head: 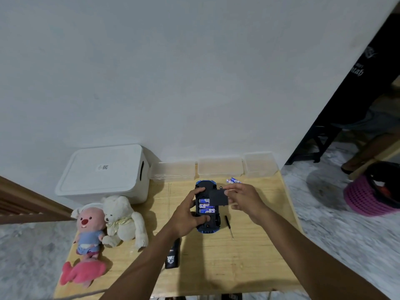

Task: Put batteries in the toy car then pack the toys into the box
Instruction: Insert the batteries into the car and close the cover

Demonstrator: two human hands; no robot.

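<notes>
A blue toy car (206,228) lies upside down on the wooden table (227,260). Three blue batteries (205,205) sit in its uncovered compartment. My left hand (188,215) grips the car from the left side, with the thumb on its underside. My right hand (244,197) pinches the black battery cover (218,197) just above the compartment's right edge. Two spare batteries (233,181) lie behind the car. The white lidded box (104,172) stands at the table's back left. A pink plush (87,232), a white teddy bear (121,217) and a pink fish plush (82,272) lie on the left.
A small screwdriver (229,226) lies right of the car. A black remote control (172,255) rests under my left forearm. Three transparent containers (218,166) line the wall. A pink basket (368,195) stands on the floor to the right.
</notes>
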